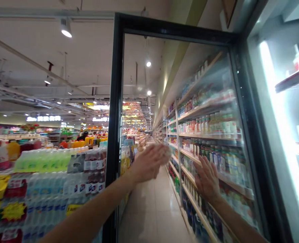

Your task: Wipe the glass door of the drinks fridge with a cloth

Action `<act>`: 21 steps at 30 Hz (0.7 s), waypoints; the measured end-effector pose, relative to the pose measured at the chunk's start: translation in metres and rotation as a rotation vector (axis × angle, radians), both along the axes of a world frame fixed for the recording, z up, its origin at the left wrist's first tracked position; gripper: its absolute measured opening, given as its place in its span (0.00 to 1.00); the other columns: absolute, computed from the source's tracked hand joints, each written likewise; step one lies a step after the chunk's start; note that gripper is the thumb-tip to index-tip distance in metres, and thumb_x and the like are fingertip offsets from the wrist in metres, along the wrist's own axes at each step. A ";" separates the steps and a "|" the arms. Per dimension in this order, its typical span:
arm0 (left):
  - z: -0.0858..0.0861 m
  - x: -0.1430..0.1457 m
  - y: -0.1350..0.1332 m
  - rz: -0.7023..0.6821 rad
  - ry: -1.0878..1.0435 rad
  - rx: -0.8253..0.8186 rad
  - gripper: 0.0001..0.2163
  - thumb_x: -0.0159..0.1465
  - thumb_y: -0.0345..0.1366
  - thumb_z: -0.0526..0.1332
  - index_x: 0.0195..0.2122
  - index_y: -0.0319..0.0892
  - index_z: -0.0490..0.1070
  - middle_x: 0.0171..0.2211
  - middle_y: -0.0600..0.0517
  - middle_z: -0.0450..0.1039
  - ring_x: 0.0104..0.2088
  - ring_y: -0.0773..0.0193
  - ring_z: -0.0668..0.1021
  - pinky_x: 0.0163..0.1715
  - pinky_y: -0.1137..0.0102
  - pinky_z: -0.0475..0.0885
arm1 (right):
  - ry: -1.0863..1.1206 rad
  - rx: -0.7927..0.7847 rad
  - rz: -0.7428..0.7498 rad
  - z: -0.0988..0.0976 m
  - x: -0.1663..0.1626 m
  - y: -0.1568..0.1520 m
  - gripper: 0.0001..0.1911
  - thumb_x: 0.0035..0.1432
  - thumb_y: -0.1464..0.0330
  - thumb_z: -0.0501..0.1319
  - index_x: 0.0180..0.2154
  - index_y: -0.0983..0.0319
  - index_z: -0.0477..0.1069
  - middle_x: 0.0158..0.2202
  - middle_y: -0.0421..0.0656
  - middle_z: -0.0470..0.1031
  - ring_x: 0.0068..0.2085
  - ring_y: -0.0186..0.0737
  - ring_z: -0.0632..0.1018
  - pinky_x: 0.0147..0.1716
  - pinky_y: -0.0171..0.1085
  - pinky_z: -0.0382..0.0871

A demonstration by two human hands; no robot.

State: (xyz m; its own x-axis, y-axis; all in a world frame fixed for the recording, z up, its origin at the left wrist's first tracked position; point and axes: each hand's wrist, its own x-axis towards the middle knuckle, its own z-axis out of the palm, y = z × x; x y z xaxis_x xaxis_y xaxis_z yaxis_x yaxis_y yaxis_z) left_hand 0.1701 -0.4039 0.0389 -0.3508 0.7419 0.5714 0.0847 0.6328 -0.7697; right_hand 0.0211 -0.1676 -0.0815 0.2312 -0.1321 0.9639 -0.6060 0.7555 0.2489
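Observation:
A glass cooler door [115,101] with a black frame stands swung open in front of me. My right hand [207,182] lies flat on the glass with its fingers spread and holds nothing. My left hand [149,163] reaches across the door's left frame and is up against the glass near its middle. Its fingers curl round something small and pale at the fingertips [166,153], which is blurred by motion. Through the glass I see an aisle and shelves of bottled drinks [210,125].
To the right, the lit white inside of the cooler [286,135] has shelves holding a few containers. Stacked packs of bottled drinks [50,175] fill the left. A tiled aisle [154,206] runs straight ahead past more coolers.

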 end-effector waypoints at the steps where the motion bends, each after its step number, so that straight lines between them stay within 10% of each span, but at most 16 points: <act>1: 0.006 0.000 -0.001 0.040 0.100 0.176 0.24 0.60 0.35 0.54 0.59 0.46 0.56 0.64 0.48 0.49 0.64 0.56 0.51 0.61 0.58 0.48 | 0.001 0.000 0.003 0.000 -0.001 0.000 0.33 0.57 0.72 0.53 0.62 0.54 0.48 0.65 0.46 0.51 0.64 0.49 0.55 0.60 0.54 0.51; 3: 0.015 0.001 -0.001 0.067 0.217 0.364 0.24 0.60 0.33 0.53 0.59 0.43 0.56 0.64 0.45 0.48 0.64 0.53 0.50 0.61 0.55 0.49 | 0.000 0.003 0.011 -0.002 -0.002 0.002 0.33 0.57 0.72 0.52 0.62 0.54 0.48 0.65 0.46 0.52 0.64 0.50 0.55 0.60 0.55 0.51; 8: 0.005 -0.005 0.013 -0.041 -0.102 -0.091 0.21 0.62 0.37 0.53 0.57 0.49 0.59 0.63 0.51 0.51 0.63 0.60 0.54 0.62 0.61 0.48 | 0.004 -0.032 0.104 0.005 0.008 -0.002 0.31 0.57 0.73 0.52 0.62 0.52 0.50 0.64 0.44 0.54 0.64 0.49 0.57 0.59 0.56 0.53; 15: -0.002 -0.015 0.029 -0.071 0.106 0.273 0.27 0.63 0.38 0.51 0.62 0.34 0.48 0.62 0.43 0.53 0.64 0.60 0.50 0.62 0.60 0.49 | -0.164 0.037 0.688 0.059 0.083 -0.071 0.28 0.61 0.72 0.46 0.62 0.56 0.49 0.63 0.45 0.56 0.62 0.44 0.61 0.57 0.49 0.62; 21: -0.028 0.010 0.005 0.045 0.356 0.549 0.32 0.63 0.42 0.52 0.65 0.38 0.40 0.64 0.39 0.46 0.64 0.50 0.48 0.60 0.50 0.48 | -0.135 -0.126 0.614 0.101 0.103 -0.119 0.27 0.61 0.69 0.49 0.62 0.58 0.50 0.60 0.48 0.60 0.60 0.46 0.63 0.56 0.50 0.62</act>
